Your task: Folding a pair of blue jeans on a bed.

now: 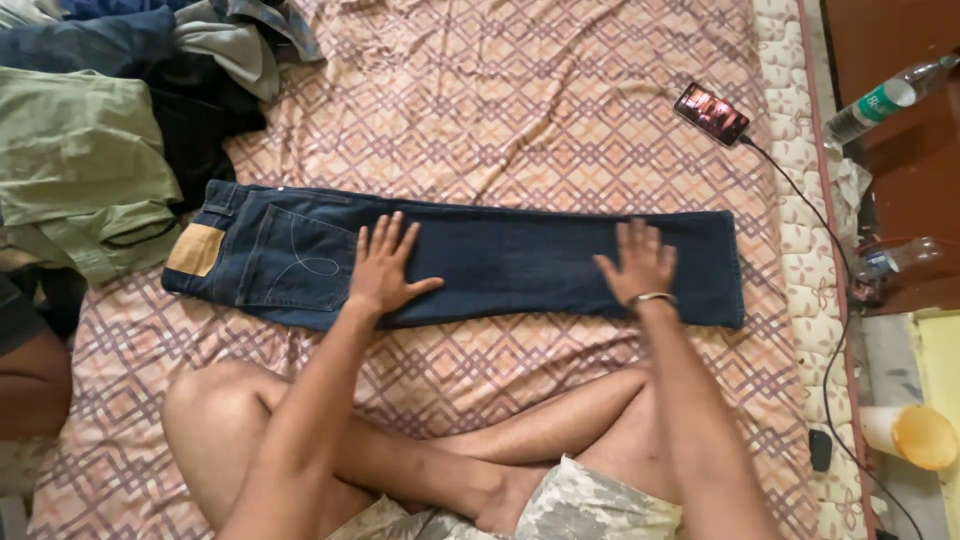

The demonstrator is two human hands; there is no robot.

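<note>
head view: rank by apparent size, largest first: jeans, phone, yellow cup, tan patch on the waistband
1. jeans, by far the largest.
2. yellow cup, though it sits nearer the camera's edge.
3-4. tan patch and phone: too alike to rank.

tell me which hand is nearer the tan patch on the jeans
Left. The left hand lies flat on the jeans just right of the back pocket, close to the tan patch; the right hand presses the leg end, far off.

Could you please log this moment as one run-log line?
left hand: flat, open on dark blue denim jeans | right hand: flat, open near hem | jeans: folded lengthwise on pink patterned bedsheet
</note>
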